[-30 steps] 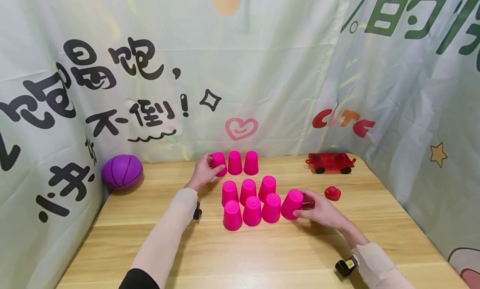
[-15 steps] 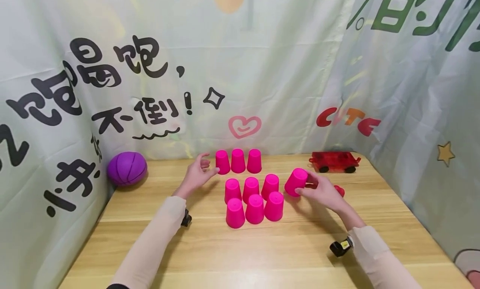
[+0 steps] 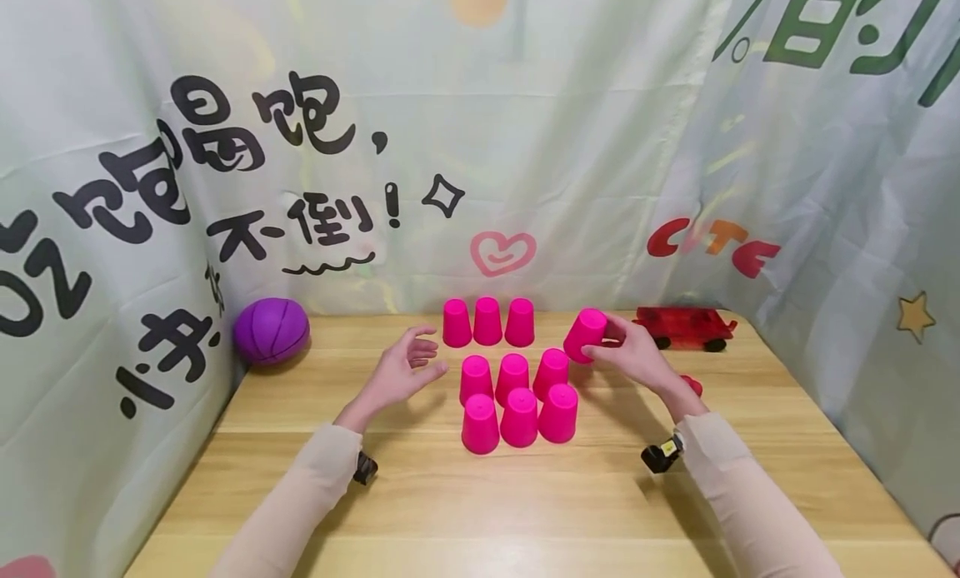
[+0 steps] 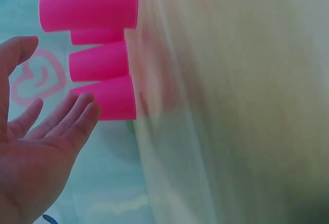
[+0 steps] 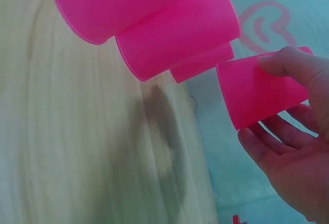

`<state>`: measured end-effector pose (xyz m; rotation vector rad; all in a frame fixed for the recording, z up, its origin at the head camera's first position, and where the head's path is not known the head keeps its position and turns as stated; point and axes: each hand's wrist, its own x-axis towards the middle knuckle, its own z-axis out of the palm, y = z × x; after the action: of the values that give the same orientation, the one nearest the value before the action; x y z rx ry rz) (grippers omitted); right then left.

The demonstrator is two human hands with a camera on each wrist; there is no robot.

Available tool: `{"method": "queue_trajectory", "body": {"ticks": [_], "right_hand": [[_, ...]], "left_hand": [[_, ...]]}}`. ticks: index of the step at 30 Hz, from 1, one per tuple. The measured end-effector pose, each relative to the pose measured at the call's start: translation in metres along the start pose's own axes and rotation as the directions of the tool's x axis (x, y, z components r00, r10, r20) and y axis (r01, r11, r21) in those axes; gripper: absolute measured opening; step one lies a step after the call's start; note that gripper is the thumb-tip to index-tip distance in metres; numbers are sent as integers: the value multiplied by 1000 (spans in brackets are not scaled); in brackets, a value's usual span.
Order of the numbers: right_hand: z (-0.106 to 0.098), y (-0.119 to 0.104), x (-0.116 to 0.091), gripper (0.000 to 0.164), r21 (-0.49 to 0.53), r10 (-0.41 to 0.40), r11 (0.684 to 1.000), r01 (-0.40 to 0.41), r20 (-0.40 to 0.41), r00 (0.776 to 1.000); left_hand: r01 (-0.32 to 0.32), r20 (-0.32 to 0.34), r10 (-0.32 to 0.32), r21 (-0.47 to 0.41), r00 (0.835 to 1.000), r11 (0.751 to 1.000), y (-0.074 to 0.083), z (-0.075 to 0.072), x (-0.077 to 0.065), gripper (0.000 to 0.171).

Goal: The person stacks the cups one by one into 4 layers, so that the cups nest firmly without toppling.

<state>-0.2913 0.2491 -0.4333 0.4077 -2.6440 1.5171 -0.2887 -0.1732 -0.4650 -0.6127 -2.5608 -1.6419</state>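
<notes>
My right hand (image 3: 633, 355) grips a pink cup (image 3: 585, 335) by its side, thumb on one face and fingers round the other. The cup is upside down, slightly tilted, and appears held above the table, right of the back row. Three upside-down pink cups stand in that back row (image 3: 487, 321). Nearer are a middle row (image 3: 513, 380) of three and a front row (image 3: 519, 417) of three, set close together. My left hand (image 3: 397, 370) hovers left of the cups, fingers loosely bent and holding nothing; in the left wrist view its palm (image 4: 36, 172) faces the cups.
A purple ball (image 3: 272, 331) sits at the back left of the wooden table (image 3: 480, 511). At the back right stands a red toy cart (image 3: 686, 328), partly behind my right hand. A small red object (image 3: 692, 386) shows beside the right wrist. Printed cloth (image 3: 585, 145) surrounds the table.
My right hand has carried its cup from the right end of the front row away towards the back row. The left hand has let go of the leftmost back cup and drawn back.
</notes>
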Motion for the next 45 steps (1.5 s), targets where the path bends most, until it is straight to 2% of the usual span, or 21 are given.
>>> {"method": "queue_trajectory", "body": {"ticks": [7, 15, 23, 37, 45], "right_hand": [[9, 5, 20, 61, -21, 7, 1000, -7, 6, 1000], [24, 7, 40, 62, -36, 4, 999, -3, 20, 1000], [35, 18, 58, 62, -79, 32, 996, -29, 40, 999], [49, 31, 71, 60, -37, 68, 997, -65, 62, 996], [51, 35, 74, 59, -33, 69, 997, -68, 63, 996]], "left_hand": [[-33, 38, 32, 20, 999, 999, 2, 10, -12, 67], [-20, 61, 18, 31, 998, 999, 1, 20, -20, 65], [-19, 111, 14, 42, 994, 999, 6, 28, -20, 65], [15, 141, -18, 17, 990, 1000, 10, 32, -16, 67], [-19, 161, 22, -19, 987, 1000, 10, 38, -12, 63]]}}
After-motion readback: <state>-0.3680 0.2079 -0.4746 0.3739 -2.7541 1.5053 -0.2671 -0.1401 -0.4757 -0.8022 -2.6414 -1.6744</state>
